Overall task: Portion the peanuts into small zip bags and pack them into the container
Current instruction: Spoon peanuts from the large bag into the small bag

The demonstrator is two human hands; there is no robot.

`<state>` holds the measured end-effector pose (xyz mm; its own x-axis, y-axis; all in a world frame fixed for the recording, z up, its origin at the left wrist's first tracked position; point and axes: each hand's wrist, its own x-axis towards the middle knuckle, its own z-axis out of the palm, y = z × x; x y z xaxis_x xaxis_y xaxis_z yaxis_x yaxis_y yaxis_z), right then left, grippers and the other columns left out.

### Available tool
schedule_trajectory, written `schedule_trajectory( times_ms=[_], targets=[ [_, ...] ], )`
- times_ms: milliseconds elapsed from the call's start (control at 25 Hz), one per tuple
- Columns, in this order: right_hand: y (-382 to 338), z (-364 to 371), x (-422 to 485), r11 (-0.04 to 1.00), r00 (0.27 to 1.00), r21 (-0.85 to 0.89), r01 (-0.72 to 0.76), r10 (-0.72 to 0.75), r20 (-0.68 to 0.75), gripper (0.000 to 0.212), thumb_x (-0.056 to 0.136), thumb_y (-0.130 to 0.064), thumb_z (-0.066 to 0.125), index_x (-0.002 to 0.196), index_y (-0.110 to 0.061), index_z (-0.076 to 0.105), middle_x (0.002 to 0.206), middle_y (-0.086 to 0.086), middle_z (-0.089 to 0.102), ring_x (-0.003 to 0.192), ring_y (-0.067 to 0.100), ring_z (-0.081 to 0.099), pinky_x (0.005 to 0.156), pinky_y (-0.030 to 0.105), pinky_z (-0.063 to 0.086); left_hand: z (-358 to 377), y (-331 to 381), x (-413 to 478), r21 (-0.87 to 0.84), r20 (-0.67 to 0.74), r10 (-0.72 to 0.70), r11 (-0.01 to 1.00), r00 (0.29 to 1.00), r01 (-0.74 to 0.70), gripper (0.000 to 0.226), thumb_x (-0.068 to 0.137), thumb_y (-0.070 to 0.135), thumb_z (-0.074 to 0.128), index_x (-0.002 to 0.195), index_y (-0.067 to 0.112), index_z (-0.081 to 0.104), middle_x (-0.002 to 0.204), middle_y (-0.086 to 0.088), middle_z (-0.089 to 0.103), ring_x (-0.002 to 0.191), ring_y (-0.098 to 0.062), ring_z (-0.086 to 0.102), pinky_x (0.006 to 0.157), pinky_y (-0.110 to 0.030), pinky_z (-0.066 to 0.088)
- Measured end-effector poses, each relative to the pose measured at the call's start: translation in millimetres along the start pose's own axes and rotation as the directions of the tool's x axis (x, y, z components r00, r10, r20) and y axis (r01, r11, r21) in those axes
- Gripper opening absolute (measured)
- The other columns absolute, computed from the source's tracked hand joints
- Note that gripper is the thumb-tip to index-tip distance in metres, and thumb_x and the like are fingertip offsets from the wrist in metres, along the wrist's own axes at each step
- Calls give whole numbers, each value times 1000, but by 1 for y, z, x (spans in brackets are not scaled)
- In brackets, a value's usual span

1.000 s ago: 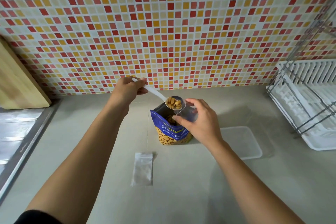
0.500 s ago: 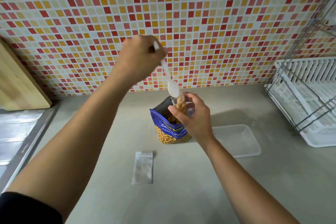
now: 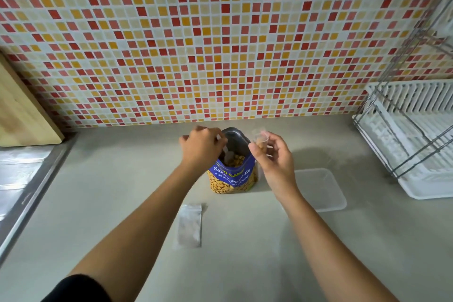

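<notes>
A steel sink drainboard is running along the far left edge of the grey countertop, well left of the peanut bag, with a wooden cutting board leaning against the mosaic tile wall above it. Between the sink rim and the peanut bag a broad strip of counter is lying bare. In front of the peanut bag and slightly left, an empty small zip bag is lying flat, apart from everything. The left hand is reaching into the mouth of the blue peanut bag, fingers closed around a white plastic spoon whose bowl is dipping toward the nuts inside. The peanut bag is standing upright near the wall, its top gaping open. Just right of its mouth, the right hand is pinching a small zip bag upright between thumb and fingers, a few peanuts sitting in it. Right of the peanut bag, a clear plastic container is sitting on the counter, partly behind the right wrist. Further right, a white dish rack with wire frame is crowding the counter's right edge.
</notes>
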<state>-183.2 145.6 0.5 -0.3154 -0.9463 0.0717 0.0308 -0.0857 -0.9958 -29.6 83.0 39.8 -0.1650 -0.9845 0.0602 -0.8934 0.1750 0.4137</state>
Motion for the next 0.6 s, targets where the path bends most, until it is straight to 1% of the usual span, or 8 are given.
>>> schedule_trajectory(
  times_ms=[80, 120, 200, 280, 360, 400, 520, 600],
  targets=[
    [3, 1, 0, 1000, 1000, -4, -13, 13, 26, 43, 67, -44, 76, 105, -36, 57, 102, -4, 65, 96, 13, 62, 78, 22, 50, 11, 1, 3, 8, 80, -81, 997, 994, 81, 22, 92, 37, 51, 100, 23, 67, 101, -1, 65, 95, -20, 53, 99, -52, 34],
    [4, 1, 0, 1000, 999, -6, -17, 18, 36, 45, 66, -45, 75, 106, -35, 56, 102, -4, 66, 97, 13, 63, 78, 23, 50, 13, 0, 5, -14, 100, -128, 991, 987, 130, 22, 92, 37, 51, 99, 23, 67, 102, -2, 64, 91, -19, 51, 98, -54, 34],
    [8, 0, 0, 999, 998, -22, -24, 26, 56, 51, 66, -47, 77, 110, -32, 56, 105, -4, 67, 100, 15, 64, 80, 25, 52, 10, -1, 8, -124, 106, -197, 970, 975, 209, 22, 91, 39, 53, 93, 22, 67, 96, -3, 65, 86, -21, 53, 94, -53, 41],
    [9, -1, 0, 999, 997, -32, -32, 34, 70, 53, 67, -48, 77, 113, -31, 55, 108, -4, 67, 102, 16, 64, 82, 27, 53, 5, -4, 8, -291, 118, -216, 926, 969, 241, 25, 89, 39, 56, 93, 17, 68, 88, -6, 66, 82, -23, 58, 83, -44, 51],
    [9, -3, 0, 999, 996, -27, -36, 38, 76, 52, 66, -49, 75, 111, -33, 55, 109, -4, 67, 102, 16, 64, 80, 26, 53, -1, -7, 8, -420, 148, -220, 869, 964, 263, 24, 90, 34, 57, 94, 13, 67, 84, -5, 64, 80, -21, 59, 69, -33, 50],
    [8, -3, -1, 999, 996, -28, -35, 37, 78, 51, 65, -50, 75, 110, -34, 55, 109, -4, 66, 103, 16, 64, 79, 26, 53, -4, -8, 7, -472, 165, -224, 837, 960, 277, 22, 91, 31, 57, 94, 12, 66, 84, -5, 63, 81, -20, 59, 64, -27, 48],
    [8, -3, -1, 998, 996, -46, -40, 44, 75, 49, 65, -49, 75, 108, -35, 55, 108, -4, 67, 102, 17, 64, 82, 32, 55, -11, -14, 7, -588, 207, -242, 744, 948, 319, 22, 92, 26, 56, 98, 7, 65, 82, -3, 64, 79, -17, 60, 60, -20, 45],
    [7, -3, -2, 998, 996, -50, -43, 46, 70, 52, 62, -54, 74, 107, -37, 55, 108, -3, 67, 102, 17, 64, 85, 38, 55, -17, -16, 6, -634, 228, -261, 691, 938, 346, 24, 92, 25, 56, 100, 4, 64, 81, -1, 62, 76, -13, 57, 60, -21, 42]
  ],
)
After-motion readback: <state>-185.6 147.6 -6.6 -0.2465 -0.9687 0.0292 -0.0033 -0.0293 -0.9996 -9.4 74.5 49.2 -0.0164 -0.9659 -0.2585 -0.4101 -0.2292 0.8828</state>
